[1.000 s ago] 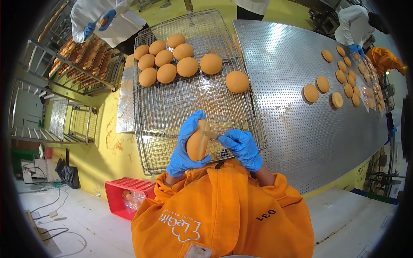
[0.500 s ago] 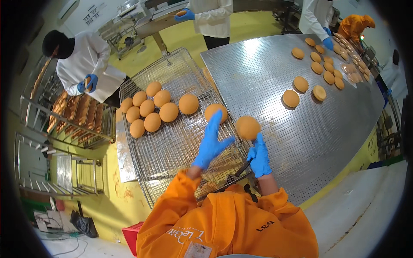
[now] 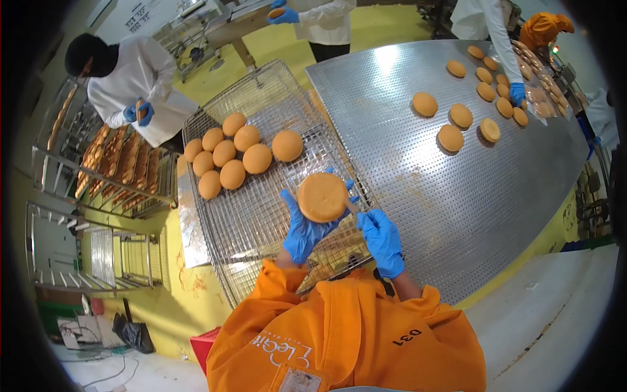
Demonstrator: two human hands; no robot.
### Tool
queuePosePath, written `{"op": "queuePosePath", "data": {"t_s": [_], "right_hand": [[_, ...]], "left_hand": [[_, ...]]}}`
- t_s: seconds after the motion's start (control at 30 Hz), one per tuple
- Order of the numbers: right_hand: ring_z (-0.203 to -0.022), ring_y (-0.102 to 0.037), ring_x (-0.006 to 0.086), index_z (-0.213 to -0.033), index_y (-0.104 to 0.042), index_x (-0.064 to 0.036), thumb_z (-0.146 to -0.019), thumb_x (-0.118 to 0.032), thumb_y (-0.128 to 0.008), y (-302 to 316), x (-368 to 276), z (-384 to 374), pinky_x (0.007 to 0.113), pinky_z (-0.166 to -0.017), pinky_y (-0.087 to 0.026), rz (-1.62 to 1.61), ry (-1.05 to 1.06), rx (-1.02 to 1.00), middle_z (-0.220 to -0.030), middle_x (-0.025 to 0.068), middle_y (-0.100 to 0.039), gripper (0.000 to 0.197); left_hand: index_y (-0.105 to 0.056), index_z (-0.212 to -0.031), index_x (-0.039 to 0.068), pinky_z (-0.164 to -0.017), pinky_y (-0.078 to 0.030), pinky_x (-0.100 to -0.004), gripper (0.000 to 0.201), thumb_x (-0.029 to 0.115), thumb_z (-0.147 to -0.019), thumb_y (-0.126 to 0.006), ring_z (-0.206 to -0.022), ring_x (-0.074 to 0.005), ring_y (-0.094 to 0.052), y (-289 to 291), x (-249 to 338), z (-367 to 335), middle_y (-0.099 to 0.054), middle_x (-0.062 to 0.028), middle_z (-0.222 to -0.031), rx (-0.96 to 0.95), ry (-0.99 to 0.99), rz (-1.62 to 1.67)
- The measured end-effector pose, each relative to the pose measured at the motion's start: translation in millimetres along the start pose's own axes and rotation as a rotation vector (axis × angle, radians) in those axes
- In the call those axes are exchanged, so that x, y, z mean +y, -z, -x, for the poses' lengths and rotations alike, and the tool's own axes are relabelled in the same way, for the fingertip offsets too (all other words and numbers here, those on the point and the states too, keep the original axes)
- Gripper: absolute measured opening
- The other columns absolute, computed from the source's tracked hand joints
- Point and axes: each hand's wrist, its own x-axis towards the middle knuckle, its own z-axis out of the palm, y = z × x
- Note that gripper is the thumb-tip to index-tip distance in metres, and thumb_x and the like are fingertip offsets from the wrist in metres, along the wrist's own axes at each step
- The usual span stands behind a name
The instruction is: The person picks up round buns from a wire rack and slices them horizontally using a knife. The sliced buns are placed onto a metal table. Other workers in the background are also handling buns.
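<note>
in the head view, the left hand, in a blue glove, holds a round golden bun up above the near part of the wire cooling rack, its fingers curled around the bun's lower and left edge, so the bun's flat face is turned toward the camera. the right hand, also in a blue glove, is just beside the bun on its right; its fingers are loosely bent and a fingertip seems to meet the bun's lower right edge, though whether it grips anything cannot be told. both forearms come out of orange sleeves at the lower edge. on the far left part of the rack lies a cluster of buns, packed close together and touching each other, well apart from the bun in hand. to the right of the rack, a wide perforated metal table bears more loose buns near its far edge, lying apart from one another. at the upper left, a person in a white coat stands by a rolling rack of trays filled with baked goods, blue-gloved hands together around a small item. another person in white stands at the top, and a third person's gloved hand reaches to the buns at the table's far right. the floor is yellow.
</note>
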Motion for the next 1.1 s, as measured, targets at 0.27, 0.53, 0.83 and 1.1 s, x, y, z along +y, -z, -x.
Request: {"op": "queuePosePath", "data": {"t_s": [0.27,0.53,0.83,1.1], "right_hand": [[-0.047,-0.050,0.0269,-0.064,-0.050,-0.0145,-0.088,-0.046,-0.062,-30,-29,2,0.040,-0.046,-0.041,0.436,0.358,-0.140,-0.054,0.0079,-0.051,0.041],[-0.045,-0.047,0.0280,-0.062,-0.050,-0.0132,-0.088,-0.044,-0.064,-50,-21,12,0.039,-0.044,-0.037,0.464,0.497,-0.165,-0.052,0.0095,-0.047,0.043],[-0.043,-0.047,0.0253,-0.064,-0.051,-0.0155,-0.089,-0.042,-0.063,-49,-25,21,0.038,-0.040,-0.037,0.458,0.706,-0.165,-0.053,0.0055,-0.050,0.038],[-0.045,-0.050,0.0278,-0.064,-0.053,-0.0136,-0.088,-0.041,-0.064,-53,-28,31,0.039,-0.043,-0.040,0.456,0.723,-0.180,-0.054,0.0081,-0.051,0.038]], "left_hand": [[-0.027,-0.150,0.016,-0.102,-0.047,-0.0518,0.092,0.054,-0.077,-0.068,-0.124,-0.0368,-0.050,-67,-11,82,-0.040,-0.0226,-0.143,0.413,-0.591,-0.404],[-0.026,-0.150,0.018,-0.095,-0.051,-0.0530,0.086,0.054,-0.081,-0.063,-0.120,-0.0363,-0.053,-55,-6,113,-0.042,-0.0200,-0.141,0.496,-0.691,-0.367],[-0.030,-0.149,0.017,-0.095,-0.049,-0.0561,0.080,0.057,-0.085,-0.057,-0.120,-0.0358,-0.052,-54,-5,126,-0.045,-0.0203,-0.138,0.424,-0.560,-0.176],[-0.034,-0.146,0.013,-0.098,-0.048,-0.0563,0.075,0.053,-0.086,-0.058,-0.121,-0.0345,-0.052,-46,-15,124,-0.050,-0.0177,-0.135,0.514,-0.547,-0.112]]}}
